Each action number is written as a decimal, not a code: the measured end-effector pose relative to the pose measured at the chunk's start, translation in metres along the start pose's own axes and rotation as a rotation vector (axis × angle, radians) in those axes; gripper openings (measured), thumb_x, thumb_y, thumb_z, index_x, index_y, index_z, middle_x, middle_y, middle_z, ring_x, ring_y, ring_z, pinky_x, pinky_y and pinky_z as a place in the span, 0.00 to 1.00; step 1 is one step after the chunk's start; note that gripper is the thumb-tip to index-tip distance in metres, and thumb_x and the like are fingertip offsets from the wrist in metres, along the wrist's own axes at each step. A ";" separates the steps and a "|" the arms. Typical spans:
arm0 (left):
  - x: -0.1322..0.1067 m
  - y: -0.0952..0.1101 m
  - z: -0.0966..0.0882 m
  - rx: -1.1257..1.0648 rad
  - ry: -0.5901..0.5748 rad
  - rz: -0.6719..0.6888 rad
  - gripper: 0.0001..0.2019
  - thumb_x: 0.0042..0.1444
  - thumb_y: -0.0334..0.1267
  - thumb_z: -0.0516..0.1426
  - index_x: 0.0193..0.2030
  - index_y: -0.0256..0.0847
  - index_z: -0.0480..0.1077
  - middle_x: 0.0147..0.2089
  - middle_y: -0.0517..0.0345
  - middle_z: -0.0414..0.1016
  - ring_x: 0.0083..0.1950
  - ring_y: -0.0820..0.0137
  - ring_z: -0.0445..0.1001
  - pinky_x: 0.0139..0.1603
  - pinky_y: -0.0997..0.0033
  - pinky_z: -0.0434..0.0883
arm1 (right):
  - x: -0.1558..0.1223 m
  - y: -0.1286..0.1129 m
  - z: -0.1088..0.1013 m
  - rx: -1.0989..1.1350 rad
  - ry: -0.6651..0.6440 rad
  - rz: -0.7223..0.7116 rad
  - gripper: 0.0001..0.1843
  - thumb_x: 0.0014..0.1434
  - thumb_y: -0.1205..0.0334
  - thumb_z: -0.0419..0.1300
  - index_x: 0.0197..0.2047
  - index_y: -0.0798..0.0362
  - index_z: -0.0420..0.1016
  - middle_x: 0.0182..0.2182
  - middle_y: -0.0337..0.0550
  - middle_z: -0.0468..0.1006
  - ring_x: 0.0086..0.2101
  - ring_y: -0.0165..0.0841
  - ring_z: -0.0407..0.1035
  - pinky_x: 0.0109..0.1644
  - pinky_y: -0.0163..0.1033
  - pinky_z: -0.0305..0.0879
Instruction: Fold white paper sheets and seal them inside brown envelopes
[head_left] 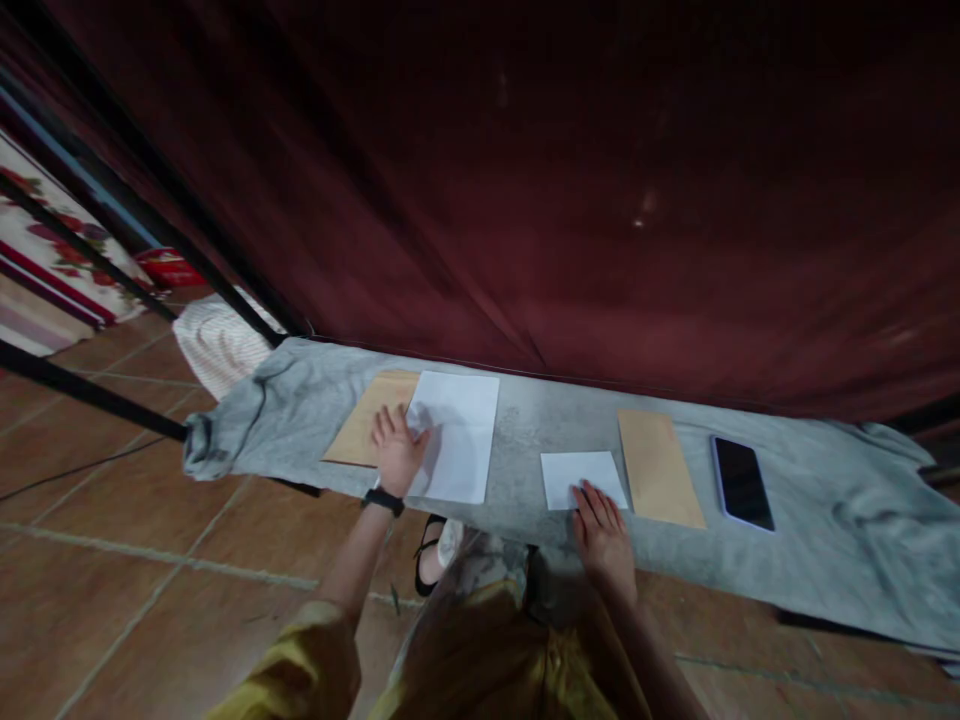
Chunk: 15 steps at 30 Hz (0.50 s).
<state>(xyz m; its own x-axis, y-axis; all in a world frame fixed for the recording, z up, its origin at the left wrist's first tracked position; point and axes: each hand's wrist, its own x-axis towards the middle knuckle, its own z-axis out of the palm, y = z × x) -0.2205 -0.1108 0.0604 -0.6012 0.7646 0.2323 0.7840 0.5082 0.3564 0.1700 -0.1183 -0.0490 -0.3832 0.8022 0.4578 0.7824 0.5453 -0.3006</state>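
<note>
Mustard-coloured cloth of my shirt (480,650) fills the bottom of my view, nearest to me. Beyond it hangs a huge dark red curtain (525,200), with a brown tiled floor (187,600) below, and along the curtain's foot runs a long surface (521,420) draped in grey cloth. On it, left of centre, lies a large white sheet (461,450), its long axis pointing away from me, its left edge meeting a brown paper (354,430); whether one is tucked into the other, I can't tell. Palm down, fingers spread wide, my left hand (401,455) rests across that join, fingers over the brown, thumb over the white. So the sheet lies just to the right of this hand, between my two hands and clearly closer to the left. Well over to the right is a second brown paper (661,468), also lengthwise away from me. Just left of it sits a smaller white paper (574,475), its long axis running left to right; my right hand (600,535), fingers stretched out and close together, covers its near right corner without visibly gripping it. Further right is a phone (742,483), screen dark. Smallest is the black wristband (385,501) on my left wrist.
</note>
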 end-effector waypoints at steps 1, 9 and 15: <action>0.011 -0.020 -0.007 0.054 -0.010 -0.074 0.37 0.61 0.49 0.58 0.70 0.30 0.55 0.71 0.23 0.56 0.72 0.38 0.55 0.62 0.39 0.63 | 0.000 -0.001 0.001 -0.009 0.009 0.002 0.25 0.74 0.56 0.45 0.69 0.52 0.63 0.66 0.53 0.68 0.65 0.44 0.61 0.68 0.56 0.57; 0.029 -0.095 -0.019 0.181 -0.138 -0.244 0.51 0.51 0.61 0.63 0.73 0.33 0.49 0.63 0.27 0.66 0.64 0.39 0.65 0.57 0.46 0.64 | -0.002 -0.003 0.005 -0.062 0.022 -0.003 0.25 0.73 0.59 0.46 0.69 0.54 0.63 0.66 0.53 0.68 0.65 0.44 0.61 0.69 0.55 0.56; 0.024 -0.090 -0.019 0.198 -0.005 -0.167 0.48 0.53 0.57 0.62 0.73 0.35 0.50 0.61 0.30 0.66 0.61 0.39 0.66 0.57 0.45 0.63 | -0.002 -0.002 0.005 -0.069 0.018 -0.005 0.25 0.72 0.60 0.46 0.70 0.54 0.62 0.66 0.52 0.68 0.65 0.44 0.61 0.69 0.54 0.56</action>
<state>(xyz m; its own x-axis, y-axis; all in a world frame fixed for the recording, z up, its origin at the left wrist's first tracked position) -0.3087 -0.1459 0.0510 -0.7248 0.6649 0.1807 0.6889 0.6953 0.2050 0.1668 -0.1204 -0.0534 -0.3787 0.7948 0.4742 0.8127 0.5307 -0.2405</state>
